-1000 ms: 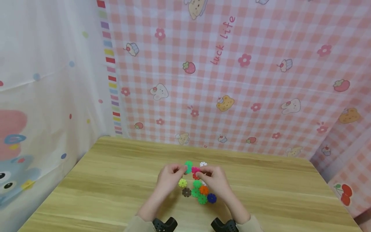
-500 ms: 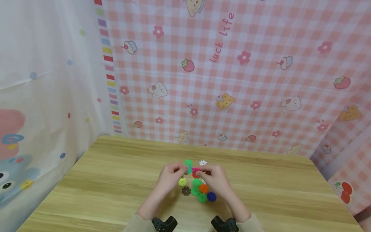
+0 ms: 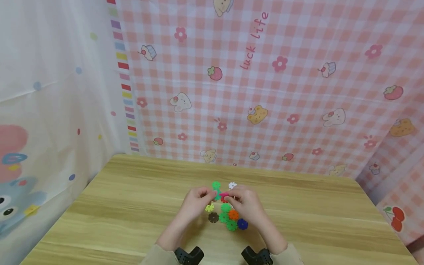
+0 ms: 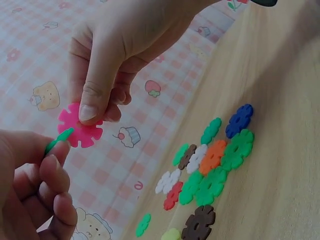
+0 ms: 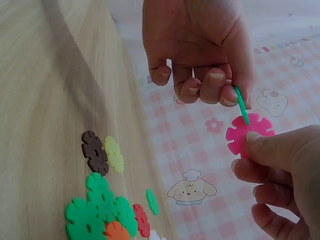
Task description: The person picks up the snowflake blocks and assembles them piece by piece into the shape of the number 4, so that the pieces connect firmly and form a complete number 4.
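Note:
My left hand [image 3: 197, 202] pinches a green flower-shaped slotted disc [image 4: 59, 141] between thumb and index finger. Opposite it, my right hand [image 3: 246, 204] pinches a pink slotted disc [image 4: 92, 134] by thumb and fingers. Both wrist views show the discs held above the table, the green one edge-on and crosswise with its rim right at the pink one's notched edge. From the right wrist, the green disc [image 5: 241, 105] overlaps the top of the pink disc [image 5: 237, 134]. The left hand's other fingers are loosely bent.
Loose discs lie on the wooden table [image 3: 132, 206] below the hands: brown [image 3: 213, 217], yellow [image 3: 209, 207], orange [image 3: 233, 215], blue [image 3: 243, 224], white [image 3: 232, 185], red [image 4: 173, 195] and several green [image 3: 232, 225]. A checked cloth [image 3: 198, 110] hangs behind the table.
The pink disc has tipped in the right hand and looks flatter in the head view. Both hands keep their pinch and have hardly moved; the head view has shifted slightly.

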`<state>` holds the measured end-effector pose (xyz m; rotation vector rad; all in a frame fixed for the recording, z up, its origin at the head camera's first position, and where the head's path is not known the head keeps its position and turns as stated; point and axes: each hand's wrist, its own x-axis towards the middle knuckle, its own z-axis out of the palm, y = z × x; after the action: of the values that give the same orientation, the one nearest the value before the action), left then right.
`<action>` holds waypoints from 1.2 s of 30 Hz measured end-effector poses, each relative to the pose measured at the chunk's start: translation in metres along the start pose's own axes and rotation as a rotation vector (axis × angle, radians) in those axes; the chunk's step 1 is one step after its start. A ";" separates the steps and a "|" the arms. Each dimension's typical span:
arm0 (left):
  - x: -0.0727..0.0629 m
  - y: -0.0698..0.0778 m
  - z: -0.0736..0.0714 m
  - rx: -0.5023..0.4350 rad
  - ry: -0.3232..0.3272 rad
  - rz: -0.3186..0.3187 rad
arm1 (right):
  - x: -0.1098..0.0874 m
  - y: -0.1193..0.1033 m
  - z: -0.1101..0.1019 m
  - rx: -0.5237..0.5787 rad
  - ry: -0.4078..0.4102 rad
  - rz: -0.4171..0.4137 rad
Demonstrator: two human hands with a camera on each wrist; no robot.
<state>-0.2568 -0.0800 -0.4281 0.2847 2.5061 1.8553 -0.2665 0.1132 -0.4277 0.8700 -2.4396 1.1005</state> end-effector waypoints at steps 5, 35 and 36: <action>0.001 0.003 -0.004 -0.008 -0.024 -0.002 | 0.001 -0.002 -0.002 0.077 -0.043 0.126; 0.007 -0.005 -0.009 -0.033 -0.296 0.040 | 0.001 -0.006 -0.003 0.143 -0.069 0.100; 0.007 -0.005 -0.010 -0.036 -0.295 0.040 | 0.001 -0.004 -0.004 0.153 -0.080 0.114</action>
<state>-0.2650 -0.0895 -0.4294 0.5655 2.2830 1.7225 -0.2646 0.1137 -0.4218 0.8438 -2.5243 1.3318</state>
